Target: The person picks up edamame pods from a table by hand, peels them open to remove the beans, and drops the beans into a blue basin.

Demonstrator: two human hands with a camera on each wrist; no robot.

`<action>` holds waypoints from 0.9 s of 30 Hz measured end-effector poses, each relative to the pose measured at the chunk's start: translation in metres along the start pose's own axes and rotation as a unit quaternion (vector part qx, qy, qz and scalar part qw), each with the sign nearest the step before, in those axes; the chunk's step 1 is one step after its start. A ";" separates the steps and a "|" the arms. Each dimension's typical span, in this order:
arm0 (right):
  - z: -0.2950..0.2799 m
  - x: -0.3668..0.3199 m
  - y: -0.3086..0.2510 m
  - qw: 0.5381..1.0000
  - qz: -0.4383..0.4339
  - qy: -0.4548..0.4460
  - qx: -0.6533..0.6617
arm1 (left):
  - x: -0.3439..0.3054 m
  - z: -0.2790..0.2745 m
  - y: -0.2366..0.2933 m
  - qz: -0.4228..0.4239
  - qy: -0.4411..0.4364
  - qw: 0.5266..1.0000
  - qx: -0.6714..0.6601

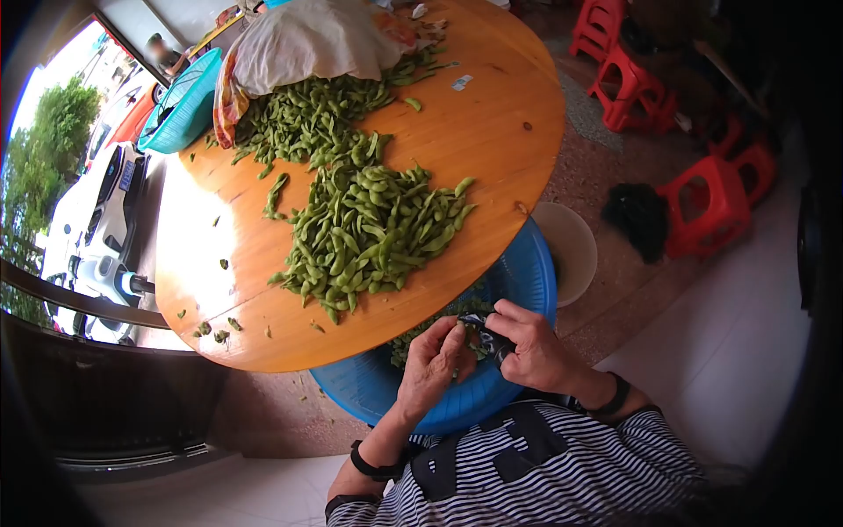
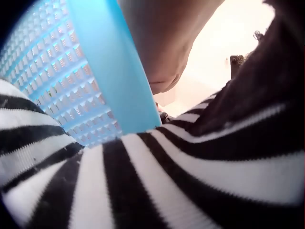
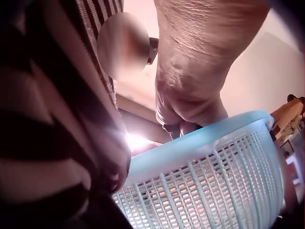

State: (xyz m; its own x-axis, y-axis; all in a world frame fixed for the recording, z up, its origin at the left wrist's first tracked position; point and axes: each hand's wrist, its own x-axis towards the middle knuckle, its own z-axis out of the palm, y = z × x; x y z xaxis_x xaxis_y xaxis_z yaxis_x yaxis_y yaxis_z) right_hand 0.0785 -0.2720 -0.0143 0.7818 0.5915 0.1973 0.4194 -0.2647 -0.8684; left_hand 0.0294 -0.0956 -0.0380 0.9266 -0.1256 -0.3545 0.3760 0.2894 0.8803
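Note:
In the head view the left hand (image 1: pixel 432 364) pinches a small green pod (image 1: pixel 462 325) between thumb and fingertips, over a blue basket (image 1: pixel 351 386). The right hand (image 1: pixel 537 351) grips a black-handled tool (image 1: pixel 496 342), its front end against the left fingertips; the exact kind of tool is unclear. Shelled-looking green pieces (image 1: pixel 400 348) lie inside the basket. In the left wrist view, skin of a hand or forearm (image 2: pixel 164 43) shows beside the basket's rim (image 2: pixel 114 62). The right wrist view has the right hand (image 3: pixel 190 71) above the rim (image 3: pixel 190 143), fingertips mostly hidden.
A round wooden table (image 1: pixel 492 149) bears piles of green pods (image 1: pixel 369 233), partly under a pale cloth (image 1: pixel 307 44). A teal basket (image 1: pixel 184 101) stands at its far left. Right of the blue basket is a pale bucket (image 1: pixel 566 250); red stools (image 1: pixel 711 206) stand farther right.

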 end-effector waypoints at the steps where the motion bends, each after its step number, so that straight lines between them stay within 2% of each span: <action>1: 0.002 -0.001 -0.001 1.000 -0.001 -0.001 0.001 | 0.000 0.002 -0.002 0.000 0.001 1.000 0.000; 4: 0.009 -0.003 -0.001 0.999 -0.020 0.019 -0.032 | 0.002 0.014 -0.003 0.010 0.065 0.997 -0.040; 7: 0.013 -0.005 0.001 0.998 -0.034 0.025 -0.039 | 0.005 0.019 -0.008 0.015 0.089 0.993 -0.072; 13: -0.004 0.000 0.009 0.999 0.014 -0.005 0.035 | 0.008 0.010 -0.017 -0.012 0.014 0.987 -0.158; 15: -0.004 0.001 0.012 0.999 0.011 0.005 0.045 | 0.011 0.007 -0.021 -0.014 0.008 0.980 -0.197; 17: -0.008 0.002 0.024 0.988 0.012 -0.016 0.154 | 0.012 0.007 -0.021 -0.017 0.001 0.971 -0.237; 18: -0.008 0.002 0.025 0.988 0.013 -0.016 0.154 | 0.012 0.009 -0.019 -0.028 0.028 0.971 -0.238; 20: -0.008 0.004 0.026 0.963 0.108 -0.034 0.244 | 0.011 0.010 -0.017 -0.039 0.056 0.969 -0.238; 21: -0.009 0.004 0.025 0.963 0.107 -0.034 0.245 | 0.010 0.009 -0.015 -0.044 0.036 0.971 -0.234; 23: -0.015 0.003 0.024 0.906 0.218 -0.064 0.357 | 0.009 0.004 -0.014 -0.049 0.015 0.972 -0.230; 24: -0.018 0.003 0.026 0.906 0.219 -0.064 0.358 | 0.009 0.000 -0.014 -0.045 -0.019 0.968 -0.246; 25: -0.021 0.003 0.030 0.871 0.216 -0.083 0.434 | 0.008 -0.002 -0.014 -0.040 -0.053 0.963 -0.261; 26: -0.023 0.003 0.032 0.830 0.211 -0.102 0.506 | 0.007 -0.002 -0.012 -0.040 -0.054 0.963 -0.261; 27: -0.022 0.004 0.031 0.830 0.211 -0.101 0.506 | 0.005 0.001 -0.007 -0.048 -0.028 0.970 -0.238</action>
State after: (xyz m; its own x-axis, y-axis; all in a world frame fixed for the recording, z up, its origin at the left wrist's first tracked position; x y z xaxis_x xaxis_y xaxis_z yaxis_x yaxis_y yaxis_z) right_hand 0.1048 -0.2940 -0.0303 0.6247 0.7513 -0.2127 -0.5544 0.2350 -0.7984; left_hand 0.0320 -0.0994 -0.0454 0.8905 -0.2204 -0.3980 0.4334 0.6770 0.5948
